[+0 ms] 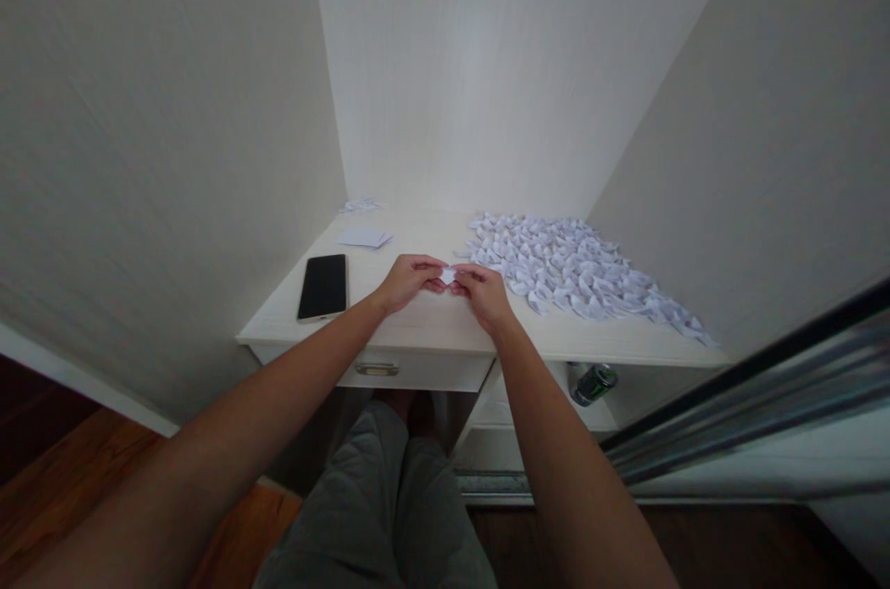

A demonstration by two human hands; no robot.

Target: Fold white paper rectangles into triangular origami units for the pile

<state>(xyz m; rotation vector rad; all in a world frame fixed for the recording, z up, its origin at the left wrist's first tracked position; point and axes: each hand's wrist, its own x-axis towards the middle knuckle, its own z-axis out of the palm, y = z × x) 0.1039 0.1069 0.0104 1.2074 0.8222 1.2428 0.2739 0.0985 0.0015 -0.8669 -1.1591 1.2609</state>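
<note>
Head view: the left hand (407, 281) and right hand (482, 291) meet at the middle of the frame, fingertips pinched together on a small white paper piece (449, 275) held just above the desk (431, 329). Right of them spreads a pile of folded papers (577, 269) — well apart to the left lies a black phone (324, 287), with flat paper sheets (364, 237) behind it. A can (593, 383) sits lower right, under the desk.

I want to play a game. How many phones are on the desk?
1. The black phone lies flat, screen up, on the desk left of the left hand. None shows elsewhere, though the paper pile could hide one.
</note>
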